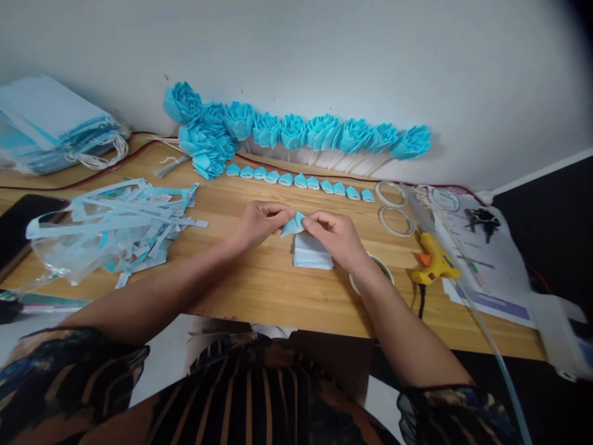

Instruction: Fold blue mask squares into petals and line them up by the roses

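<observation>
A small piece of light blue material, folded to a point, is pinched between my two hands above the table. My left hand grips its left side with thumb and fingers. On the other side my right hand closes thumb and fingertips on it. Just below lies a stack of cut pale squares, partly under my right hand. Beyond my hands runs a row of folded blue petals. A roll of tape is partly hidden by my right forearm.
Blue flowers on sticks lean along the wall. Cut scraps heap at left by a phone and a pile of pale bags. At right are a yellow glue gun, tape rolls and keys.
</observation>
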`<state>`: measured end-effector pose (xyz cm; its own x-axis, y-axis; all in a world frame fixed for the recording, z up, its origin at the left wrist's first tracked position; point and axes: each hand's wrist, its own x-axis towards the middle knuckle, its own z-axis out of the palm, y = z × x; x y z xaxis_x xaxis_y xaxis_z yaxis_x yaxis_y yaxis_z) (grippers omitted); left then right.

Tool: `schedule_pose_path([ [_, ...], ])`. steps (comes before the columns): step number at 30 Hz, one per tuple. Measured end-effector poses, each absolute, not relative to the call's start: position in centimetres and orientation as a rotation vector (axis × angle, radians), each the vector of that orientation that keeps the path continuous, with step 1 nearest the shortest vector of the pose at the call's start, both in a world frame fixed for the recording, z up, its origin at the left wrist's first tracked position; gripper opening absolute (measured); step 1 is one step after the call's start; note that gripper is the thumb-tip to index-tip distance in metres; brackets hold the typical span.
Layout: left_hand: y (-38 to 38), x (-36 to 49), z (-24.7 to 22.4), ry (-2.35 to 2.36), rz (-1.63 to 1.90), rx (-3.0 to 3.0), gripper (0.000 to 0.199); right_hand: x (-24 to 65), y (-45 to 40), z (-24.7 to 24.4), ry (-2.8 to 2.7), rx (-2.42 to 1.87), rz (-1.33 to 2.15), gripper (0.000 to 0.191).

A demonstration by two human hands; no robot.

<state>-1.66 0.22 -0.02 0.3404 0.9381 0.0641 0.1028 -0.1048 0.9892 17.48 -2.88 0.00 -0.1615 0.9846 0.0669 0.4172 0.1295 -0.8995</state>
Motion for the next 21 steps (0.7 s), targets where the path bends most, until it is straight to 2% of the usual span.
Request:
schedule_pose_path([
  [12,-0.21,-1.49,0.18,0.962,0.964,1.591,0.028,16.83,-3.31,0.10,-1.607,-1.348,1.145,0.036],
  [21,-0.29,-1.18,-0.20,0.975,0.923,1.559,0.022,17.64,-2.73,0.21,-1.587,-1.345,0.900,0.033],
])
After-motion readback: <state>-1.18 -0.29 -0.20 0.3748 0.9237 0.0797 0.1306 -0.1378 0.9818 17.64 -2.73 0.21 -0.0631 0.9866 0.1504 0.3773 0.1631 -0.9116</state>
